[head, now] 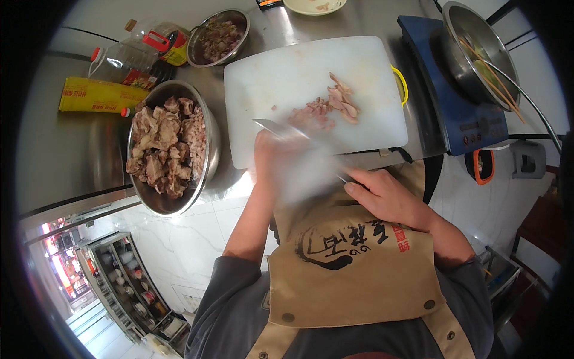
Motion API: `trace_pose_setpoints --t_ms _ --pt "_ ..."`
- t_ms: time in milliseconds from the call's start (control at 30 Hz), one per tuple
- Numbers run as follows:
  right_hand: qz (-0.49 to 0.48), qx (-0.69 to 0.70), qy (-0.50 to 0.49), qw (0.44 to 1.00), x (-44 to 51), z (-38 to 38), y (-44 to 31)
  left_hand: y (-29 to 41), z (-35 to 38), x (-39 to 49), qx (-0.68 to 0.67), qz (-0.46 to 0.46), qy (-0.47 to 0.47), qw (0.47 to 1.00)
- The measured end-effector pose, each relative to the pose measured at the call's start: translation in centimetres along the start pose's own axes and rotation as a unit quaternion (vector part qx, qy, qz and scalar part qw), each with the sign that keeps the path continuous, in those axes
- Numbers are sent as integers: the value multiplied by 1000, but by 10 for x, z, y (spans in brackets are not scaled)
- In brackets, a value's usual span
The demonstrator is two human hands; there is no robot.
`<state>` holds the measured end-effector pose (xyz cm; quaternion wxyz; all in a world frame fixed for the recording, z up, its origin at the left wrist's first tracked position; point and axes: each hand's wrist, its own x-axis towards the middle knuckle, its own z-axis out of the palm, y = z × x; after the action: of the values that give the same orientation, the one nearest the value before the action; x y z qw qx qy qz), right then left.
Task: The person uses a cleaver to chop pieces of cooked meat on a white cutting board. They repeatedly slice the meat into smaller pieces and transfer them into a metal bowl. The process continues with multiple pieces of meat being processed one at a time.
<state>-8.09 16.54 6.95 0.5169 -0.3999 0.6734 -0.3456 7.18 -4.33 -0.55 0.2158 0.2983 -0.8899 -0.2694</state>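
Observation:
My right hand (pixel 385 194) grips the handle of a cleaver (pixel 309 166), whose broad blade is blurred by motion. The blade is raised above the front edge of a white cutting board (pixel 264 80). My left hand (pixel 267 150) is at the board's front left, mostly hidden by the blade, so its fingers cannot be made out. Beyond the blade lies a heap of diced meat (pixel 316 112), touching some longer meat strips (pixel 343 101). One small loose bit (pixel 274 107) sits apart to the left.
Left of the board stands a steel bowl (pixel 210 148) of meat chunks and diced meat. Behind are a smaller steel bowl (pixel 244 42), plastic bottles (pixel 119 60) and a yellow box (pixel 101 95). On the right, a steel pot (pixel 455 27) with chopsticks rests on a blue induction cooker (pixel 471 121).

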Motion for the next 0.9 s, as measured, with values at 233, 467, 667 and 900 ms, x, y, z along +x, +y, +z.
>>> trace_pose_setpoints --t_ms 233,467,667,900 --pt "-27 14 -4 1000 17 -2 3 -30 20 -8 -2 28 41 999" --pt "-25 55 -2 998 51 7 18 -54 32 -7 24 74 91 993" --pt "29 393 53 918 -17 -18 46 -54 36 14 36 106 67 992" --pt "56 421 78 902 -51 -24 69 -42 57 53 21 -13 151 988"
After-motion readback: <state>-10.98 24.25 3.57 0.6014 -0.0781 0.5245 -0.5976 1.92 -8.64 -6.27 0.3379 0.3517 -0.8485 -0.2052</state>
